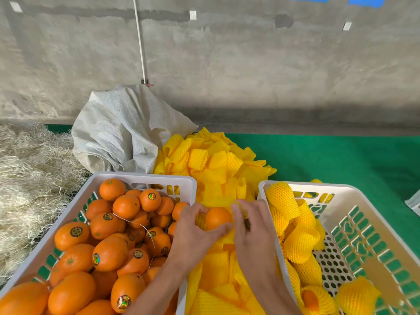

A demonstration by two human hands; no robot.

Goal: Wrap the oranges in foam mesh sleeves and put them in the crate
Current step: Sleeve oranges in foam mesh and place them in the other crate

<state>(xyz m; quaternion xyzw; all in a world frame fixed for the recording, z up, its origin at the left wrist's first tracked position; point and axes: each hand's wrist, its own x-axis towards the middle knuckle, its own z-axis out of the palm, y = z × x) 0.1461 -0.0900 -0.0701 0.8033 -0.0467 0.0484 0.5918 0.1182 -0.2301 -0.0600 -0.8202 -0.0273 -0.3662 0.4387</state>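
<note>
Between two white crates, my left hand (195, 233) grips an orange (218, 218) with a yellow foam mesh sleeve (201, 220) partly over it. My right hand (252, 226) pinches the sleeve's other edge beside the orange. The left crate (145, 178) is heaped with several bare, stickered oranges (109, 253). The right crate (372, 196) holds several oranges wrapped in yellow sleeves (300, 242) along its left side. A pile of loose yellow sleeves (216, 164) lies between and behind the crates.
A white woven sack (120, 133) slumps against the concrete wall behind the left crate. Straw (29, 173) covers the ground at the left. Green matting (341, 160) lies under and right of the crates. A thin string (145, 228) trails over the bare oranges.
</note>
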